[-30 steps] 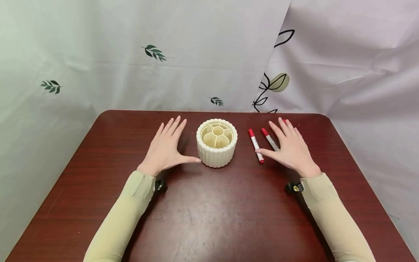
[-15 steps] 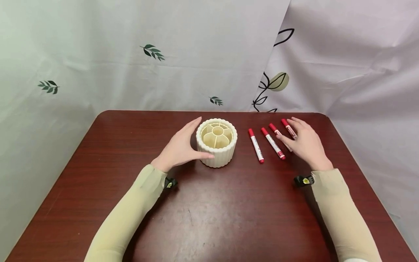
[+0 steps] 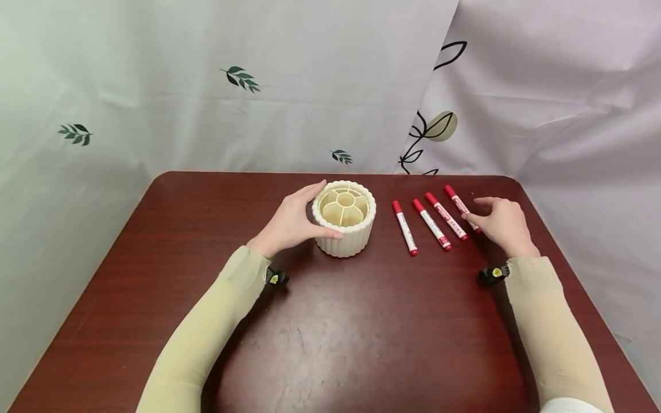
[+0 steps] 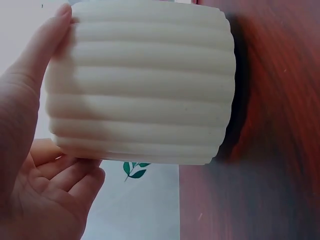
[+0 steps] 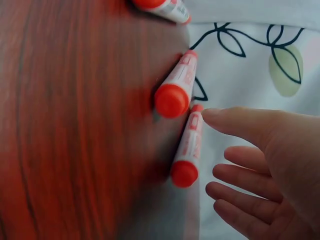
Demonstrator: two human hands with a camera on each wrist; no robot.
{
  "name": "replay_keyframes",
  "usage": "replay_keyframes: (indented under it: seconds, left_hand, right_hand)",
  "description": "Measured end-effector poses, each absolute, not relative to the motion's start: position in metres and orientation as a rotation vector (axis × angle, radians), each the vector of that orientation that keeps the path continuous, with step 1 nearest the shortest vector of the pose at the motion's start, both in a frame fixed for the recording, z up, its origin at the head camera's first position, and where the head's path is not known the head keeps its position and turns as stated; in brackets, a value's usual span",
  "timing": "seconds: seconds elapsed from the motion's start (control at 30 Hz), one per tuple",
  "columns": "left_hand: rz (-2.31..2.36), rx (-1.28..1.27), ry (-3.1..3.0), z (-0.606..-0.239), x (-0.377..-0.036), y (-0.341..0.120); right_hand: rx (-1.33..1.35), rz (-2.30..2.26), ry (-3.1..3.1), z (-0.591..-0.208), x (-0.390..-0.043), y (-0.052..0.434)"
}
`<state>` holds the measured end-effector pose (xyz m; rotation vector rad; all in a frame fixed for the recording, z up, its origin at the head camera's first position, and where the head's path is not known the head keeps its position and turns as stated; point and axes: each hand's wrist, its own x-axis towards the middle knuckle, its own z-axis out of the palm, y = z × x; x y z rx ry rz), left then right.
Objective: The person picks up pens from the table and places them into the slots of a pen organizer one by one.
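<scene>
Four red-and-white markers (image 3: pixel 431 225) lie slanted in a row on the desk (image 3: pixel 330 321), to the right of a cream, ribbed holder (image 3: pixel 342 244) that stands upright, its inside divided into compartments. My left hand (image 3: pixel 289 222) grasps the holder from its left, thumb across the near wall just below the rim. My right hand (image 3: pixel 503 225) is at the rightmost marker (image 3: pixel 458 203), its fingers released and parted; whether my thumb touches that marker, I cannot tell.
</scene>
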<state>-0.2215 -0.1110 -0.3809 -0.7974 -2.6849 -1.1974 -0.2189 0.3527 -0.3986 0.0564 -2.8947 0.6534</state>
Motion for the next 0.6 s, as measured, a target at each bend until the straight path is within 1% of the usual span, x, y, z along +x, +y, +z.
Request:
replay_keyframes:
  seconds: [0.23,0.6]
  left_hand:
    - [-1.182,-0.801,-2.710,-0.378,-0.233,-0.109]
    - [-1.242,-0.789,-2.703,-0.378,-0.234,-0.107]
  right_hand:
    - [0.005,0.650,-2.931,-0.404,-0.216,0.357]
    - [0.017,0.653,-2.934,-0.410,-0.216,0.359]
